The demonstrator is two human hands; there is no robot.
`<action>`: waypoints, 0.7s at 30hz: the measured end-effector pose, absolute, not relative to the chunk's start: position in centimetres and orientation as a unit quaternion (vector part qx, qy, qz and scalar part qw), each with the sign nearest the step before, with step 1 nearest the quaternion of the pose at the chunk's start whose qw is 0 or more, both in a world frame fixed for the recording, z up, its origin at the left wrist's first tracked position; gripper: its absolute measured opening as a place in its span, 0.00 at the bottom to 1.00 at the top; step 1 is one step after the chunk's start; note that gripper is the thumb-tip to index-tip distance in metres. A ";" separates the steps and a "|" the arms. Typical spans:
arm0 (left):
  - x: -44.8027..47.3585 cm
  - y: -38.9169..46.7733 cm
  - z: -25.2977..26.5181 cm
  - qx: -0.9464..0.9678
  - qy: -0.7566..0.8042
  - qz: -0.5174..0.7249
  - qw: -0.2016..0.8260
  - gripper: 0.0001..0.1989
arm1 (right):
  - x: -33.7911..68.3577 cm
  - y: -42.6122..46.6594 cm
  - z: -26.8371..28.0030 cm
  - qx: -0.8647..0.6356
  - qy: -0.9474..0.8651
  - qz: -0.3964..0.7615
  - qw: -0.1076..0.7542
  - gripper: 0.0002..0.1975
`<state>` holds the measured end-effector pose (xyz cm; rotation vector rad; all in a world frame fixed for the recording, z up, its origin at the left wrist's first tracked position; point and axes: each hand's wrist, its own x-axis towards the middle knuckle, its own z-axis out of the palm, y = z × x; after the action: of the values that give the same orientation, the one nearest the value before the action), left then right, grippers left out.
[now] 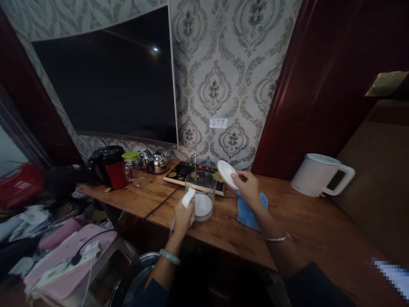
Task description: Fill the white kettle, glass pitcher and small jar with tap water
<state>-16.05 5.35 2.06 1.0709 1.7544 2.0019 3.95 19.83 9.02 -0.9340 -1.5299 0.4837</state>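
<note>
My left hand [183, 215] is closed round the white handle of a clear glass kettle [204, 204], held at the front of the wooden table. The kettle's top is uncovered. Up and to the right of it, my right hand [247, 187] pinches a round white lid [227, 174], tilted with its flat face toward the kettle. Below my right wrist a blue cloth [247, 211] lies crumpled on the table. Behind the kettle sits a black tea stove [179, 171] with gold flowers, a red display light and a thin metal spout.
A white electric kettle [315, 175] stands at the right of the wooden table [297, 230]. On the left are a red and black kettle [116, 170], a green-lidded jar [130, 157] and a shiny metal teapot [159, 163]. A power strip [73, 262] rests on a pink stool [60, 283].
</note>
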 end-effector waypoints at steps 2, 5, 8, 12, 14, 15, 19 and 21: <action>-16.0 5.3 2.0 0.370 0.602 0.696 0.127 0.12 | 7.0 20.8 7.0 -0.447 -0.646 0.191 0.589 0.22; -15.8 5.3 2.1 0.367 0.601 0.699 0.123 0.12 | 11.0 21.8 3.0 -0.509 -0.656 0.138 0.540 0.23; -15.3 5.3 2.3 0.351 0.612 0.701 0.107 0.13 | 13.7 22.2 -1.0 -0.575 -0.677 0.081 0.453 0.22; -14.2 5.5 2.3 0.330 0.635 0.694 0.080 0.15 | 15.3 22.1 -3.9 -0.615 -0.691 0.055 0.376 0.20; -13.5 5.5 2.1 0.328 0.639 0.692 0.075 0.16 | 15.3 21.8 -4.0 -0.622 -0.695 0.045 0.359 0.18; -13.0 5.6 2.0 0.328 0.638 0.693 0.075 0.16 | 15.2 21.6 -3.7 -0.621 -0.697 0.037 0.357 0.18; -10.9 5.9 1.3 0.342 0.630 0.692 0.082 0.13 | 12.5 19.0 -2.2 -0.538 -0.718 0.043 0.439 0.21; -9.7 6.2 0.8 0.364 0.619 0.688 0.102 0.14 | 10.0 16.7 -1.9 -0.452 -0.744 0.122 0.476 0.22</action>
<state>-9.71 6.16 0.84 1.0733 1.8288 2.0324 10.05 16.72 -1.87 -1.1056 -1.8191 0.2970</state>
